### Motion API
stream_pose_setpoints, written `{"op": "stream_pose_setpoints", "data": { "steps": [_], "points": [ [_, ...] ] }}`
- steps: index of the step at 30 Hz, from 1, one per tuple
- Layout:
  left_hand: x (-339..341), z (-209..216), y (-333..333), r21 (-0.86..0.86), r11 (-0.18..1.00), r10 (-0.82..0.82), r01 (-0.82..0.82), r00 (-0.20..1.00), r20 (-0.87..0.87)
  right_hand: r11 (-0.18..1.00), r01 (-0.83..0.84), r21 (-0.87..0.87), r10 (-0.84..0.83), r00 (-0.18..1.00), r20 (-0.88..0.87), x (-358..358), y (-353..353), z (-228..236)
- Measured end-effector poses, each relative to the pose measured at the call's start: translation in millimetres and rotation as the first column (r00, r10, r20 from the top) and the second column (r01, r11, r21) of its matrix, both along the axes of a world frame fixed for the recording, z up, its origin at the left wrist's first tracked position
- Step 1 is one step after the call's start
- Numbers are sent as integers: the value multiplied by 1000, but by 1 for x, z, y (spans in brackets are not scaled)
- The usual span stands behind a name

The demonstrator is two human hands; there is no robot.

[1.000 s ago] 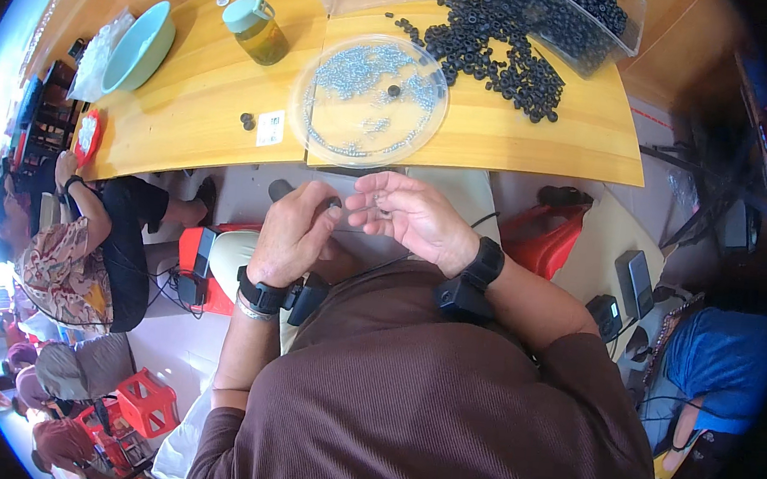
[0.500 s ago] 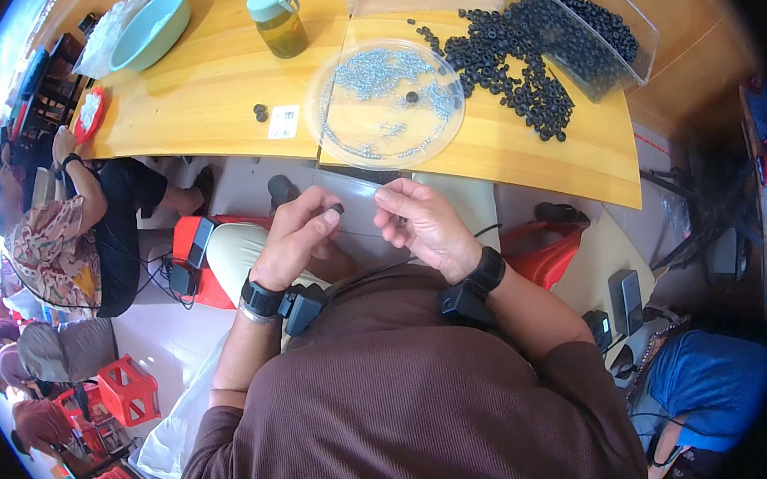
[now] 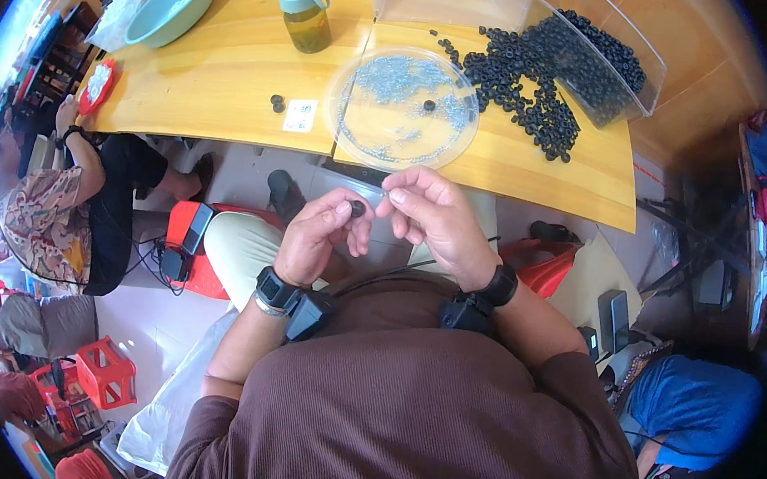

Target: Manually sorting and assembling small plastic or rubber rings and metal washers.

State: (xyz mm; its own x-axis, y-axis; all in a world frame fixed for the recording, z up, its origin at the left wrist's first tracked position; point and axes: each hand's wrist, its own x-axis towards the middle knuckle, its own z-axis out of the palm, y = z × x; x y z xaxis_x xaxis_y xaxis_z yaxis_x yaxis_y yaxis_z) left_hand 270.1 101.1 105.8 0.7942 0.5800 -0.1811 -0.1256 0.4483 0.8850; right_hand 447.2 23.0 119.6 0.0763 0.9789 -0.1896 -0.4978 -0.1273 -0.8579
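Tray (image 3: pixel 377 126) just beyond fingers (image 3: pixel 421 206), on table (image 3: pixel 205 87), parts (image 3: pixel 398 77) in it. Ring heap (image 3: pixel 540 118) beyond fingers to the right; bottle (image 3: pixel 307 28), then bowl (image 3: pixel 190 5), beyond to the left.

No legible text anywhere.

Place: a small workshop for handwork on loose parts, by the look of it.
Bench: the wood-grain bench (image 3: pixel 205 87) carried a spilled heap of black ring-shaped parts (image 3: pixel 498 76), more in a clear plastic bin (image 3: pixel 640 105), and a round clear tray (image 3: pixel 336 99) scattered with small silvery pieces (image 3: pixel 402 77).
People: a person in a patterned shirt (image 3: pixel 43 223) sat at the bench's left end; others sat farther back.
Seating: red plastic stools (image 3: pixel 105 372) stood on a pale tiled floor (image 3: pixel 151 338).
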Motion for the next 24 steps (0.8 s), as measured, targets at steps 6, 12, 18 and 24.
{"op": "stream_pose_setpoints", "data": {
  "steps": [6,12,18,24],
  "points": [
    [0,1,-1,73,997,-16,19,999,-43,999,-37,7,37,996,75,-3,1,5],
    [2,1,-2,173,981,-66,83,993,-102,997,-71,38,60,967,248,-2,2,-1],
    [3,1,-3,173,980,-75,97,989,-127,989,-98,108,88,992,93,-7,-2,11],
    [3,-6,-6,126,988,-80,88,994,-72,994,-106,7,103,980,173,-2,0,-3]
  ]
}}
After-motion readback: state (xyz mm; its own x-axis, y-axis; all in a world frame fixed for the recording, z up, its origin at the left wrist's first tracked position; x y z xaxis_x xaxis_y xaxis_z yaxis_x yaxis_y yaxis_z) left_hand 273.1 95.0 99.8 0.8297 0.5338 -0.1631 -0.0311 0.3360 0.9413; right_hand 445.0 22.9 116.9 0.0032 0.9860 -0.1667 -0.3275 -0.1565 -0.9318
